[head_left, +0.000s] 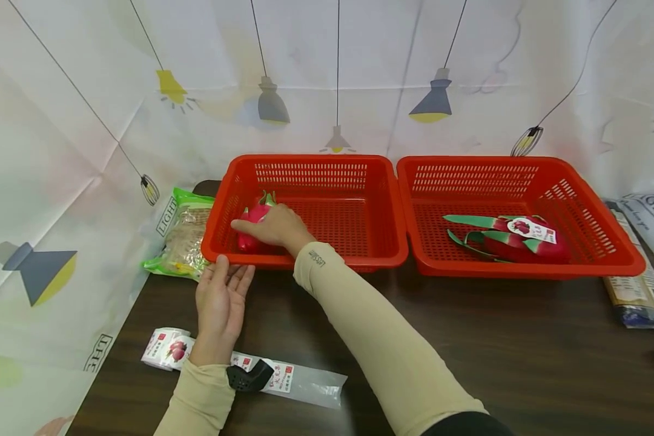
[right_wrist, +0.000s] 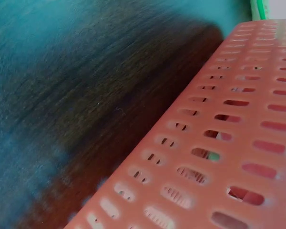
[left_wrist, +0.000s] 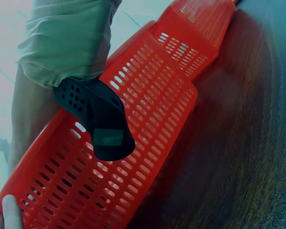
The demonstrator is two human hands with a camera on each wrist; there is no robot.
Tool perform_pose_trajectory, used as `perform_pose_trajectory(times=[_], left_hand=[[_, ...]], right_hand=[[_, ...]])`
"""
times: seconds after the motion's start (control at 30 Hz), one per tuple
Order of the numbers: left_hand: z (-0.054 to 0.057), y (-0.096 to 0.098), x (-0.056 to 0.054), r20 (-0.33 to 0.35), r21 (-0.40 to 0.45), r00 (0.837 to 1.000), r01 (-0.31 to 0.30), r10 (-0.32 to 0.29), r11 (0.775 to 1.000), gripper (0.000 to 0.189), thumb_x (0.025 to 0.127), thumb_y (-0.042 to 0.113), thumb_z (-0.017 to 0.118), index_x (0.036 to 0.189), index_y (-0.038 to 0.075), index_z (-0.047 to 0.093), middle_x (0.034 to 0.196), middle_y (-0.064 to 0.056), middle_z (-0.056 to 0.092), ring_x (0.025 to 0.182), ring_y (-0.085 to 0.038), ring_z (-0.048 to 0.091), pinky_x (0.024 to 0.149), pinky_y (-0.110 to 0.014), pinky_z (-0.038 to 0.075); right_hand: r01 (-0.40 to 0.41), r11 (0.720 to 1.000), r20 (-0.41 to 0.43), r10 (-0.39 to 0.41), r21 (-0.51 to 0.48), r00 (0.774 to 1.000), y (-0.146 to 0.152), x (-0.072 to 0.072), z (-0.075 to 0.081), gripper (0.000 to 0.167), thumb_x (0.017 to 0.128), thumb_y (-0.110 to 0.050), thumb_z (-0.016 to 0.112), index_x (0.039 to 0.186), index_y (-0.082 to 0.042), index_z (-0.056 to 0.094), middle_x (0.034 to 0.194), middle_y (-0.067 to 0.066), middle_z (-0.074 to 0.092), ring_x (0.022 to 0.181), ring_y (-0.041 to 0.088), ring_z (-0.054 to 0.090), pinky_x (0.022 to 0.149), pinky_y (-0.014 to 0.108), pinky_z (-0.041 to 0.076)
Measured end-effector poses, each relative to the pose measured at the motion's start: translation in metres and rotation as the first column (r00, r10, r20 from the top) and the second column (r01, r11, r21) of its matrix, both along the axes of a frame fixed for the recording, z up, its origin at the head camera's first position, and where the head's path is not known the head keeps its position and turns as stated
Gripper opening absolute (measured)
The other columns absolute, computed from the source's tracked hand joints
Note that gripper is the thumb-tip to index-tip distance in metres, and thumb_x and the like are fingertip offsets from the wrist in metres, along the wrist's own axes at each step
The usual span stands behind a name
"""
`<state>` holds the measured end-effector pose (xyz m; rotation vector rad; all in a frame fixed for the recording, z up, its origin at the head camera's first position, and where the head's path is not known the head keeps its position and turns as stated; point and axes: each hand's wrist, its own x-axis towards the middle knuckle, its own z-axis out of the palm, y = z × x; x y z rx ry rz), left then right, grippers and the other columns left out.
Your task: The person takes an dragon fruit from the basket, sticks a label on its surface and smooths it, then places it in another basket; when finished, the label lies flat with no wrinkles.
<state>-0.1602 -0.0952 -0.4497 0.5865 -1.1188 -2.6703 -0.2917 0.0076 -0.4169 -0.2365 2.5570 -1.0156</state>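
Dragon fruit (head_left: pixel 255 212) | green tips (head_left: pixel 267 198) point away | long axis partly hidden

Before me: creased whitish sheet backdrop (head_left: pixel 305 36), printed with blue-grey and yellow pendant lamps (head_left: pixel 433 98). Below me: dark brown wood-grain tabletop (head_left: pixel 523 339), faint sheen.

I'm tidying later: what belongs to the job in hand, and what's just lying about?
Likely the job:
pink, green-tipped dragon fruit, under the right hand
left red slotted plastic basket
right red slotted plastic basket, holding labelled red fruit
rolled white printed labels

Probably lying about:
green-edged clear plastic packet
tan-and-blue flat packet
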Motion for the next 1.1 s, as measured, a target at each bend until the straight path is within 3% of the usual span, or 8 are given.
perform_pose_trajectory(times=[0.27,0.5,0.6,0.73,0.83,0.93,1.1], left_hand=[[0.003,0.002,0.000,0.008,0.004,1.000,-0.005,0.005,1.000,0.026,0.107,0.025,0.050,0.127,0.009,0.044,0.107,-0.004,0.055,0.091,-0.013,0.061,0.086,-0.023,0.060],[0.002,0.001,0.000,0.009,0.009,1.000,-0.007,0.007,1.000,0.031,0.107,0.025,0.050,0.131,0.007,0.042,0.108,-0.004,0.056,0.091,-0.013,0.062,0.086,-0.023,0.060],[0.002,0.000,0.000,0.010,0.011,1.000,-0.012,0.012,1.000,0.030,0.107,0.025,0.049,0.130,0.007,0.042,0.107,-0.004,0.056,0.091,-0.013,0.062,0.086,-0.023,0.060],[0.002,0.002,0.000,0.014,0.023,1.000,-0.018,0.018,1.000,0.026,0.107,0.024,0.050,0.125,0.007,0.044,0.105,-0.004,0.056,0.090,-0.014,0.062,0.085,-0.023,0.061],[0.002,0.003,0.000,0.012,0.035,1.000,-0.024,0.023,0.999,0.020,0.107,0.023,0.050,0.119,0.008,0.047,0.102,-0.005,0.058,0.089,-0.015,0.062,0.084,-0.024,0.061],[0.002,0.004,0.000,0.015,0.043,1.000,-0.026,0.025,0.999,0.016,0.107,0.023,0.050,0.114,0.009,0.049,0.101,-0.005,0.059,0.089,-0.015,0.062,0.085,-0.025,0.061],[0.004,0.002,0.001,0.020,0.048,1.000,-0.017,0.016,0.999,0.022,0.107,0.024,0.050,0.122,0.008,0.046,0.105,-0.005,0.058,0.090,-0.015,0.061,0.085,-0.025,0.061]], right_hand=[[0.067,0.998,0.036,-0.067,-0.008,0.997,-0.002,-0.001,0.003,0.062,0.082,-0.059,0.075,0.116,-0.010,0.057,0.100,0.004,0.067,0.090,0.021,0.063,0.075,0.033,0.057],[0.078,0.997,0.046,-0.077,-0.022,0.996,0.006,-0.004,0.005,0.066,0.081,-0.059,0.076,0.119,-0.010,0.057,0.104,0.004,0.067,0.092,0.021,0.063,0.078,0.033,0.058],[0.085,0.995,0.060,-0.082,-0.053,0.995,0.014,-0.006,0.015,0.071,0.081,-0.061,0.075,0.124,-0.010,0.054,0.110,0.004,0.066,0.096,0.020,0.062,0.079,0.032,0.059],[0.090,0.986,0.080,-0.079,-0.143,0.994,0.040,-0.001,0.044,0.076,0.082,-0.060,0.076,0.133,-0.011,0.048,0.119,0.004,0.063,0.104,0.020,0.061,0.080,0.031,0.060],[0.060,0.971,0.047,-0.050,-0.233,0.998,0.068,0.012,0.066,0.078,0.082,-0.057,0.077,0.139,-0.014,0.045,0.125,0.002,0.061,0.110,0.020,0.061,0.082,0.032,0.061],[-0.002,0.958,-0.032,-0.008,-0.288,0.999,0.102,0.035,0.083,0.081,0.082,-0.052,0.079,0.146,-0.018,0.042,0.130,0.000,0.060,0.116,0.020,0.059,0.084,0.036,0.062],[-0.108,0.953,-0.144,0.069,-0.283,0.987,0.161,0.093,0.088,0.087,0.081,-0.045,0.082,0.153,-0.020,0.039,0.131,0.001,0.060,0.118,0.023,0.060,0.082,0.037,0.063]])
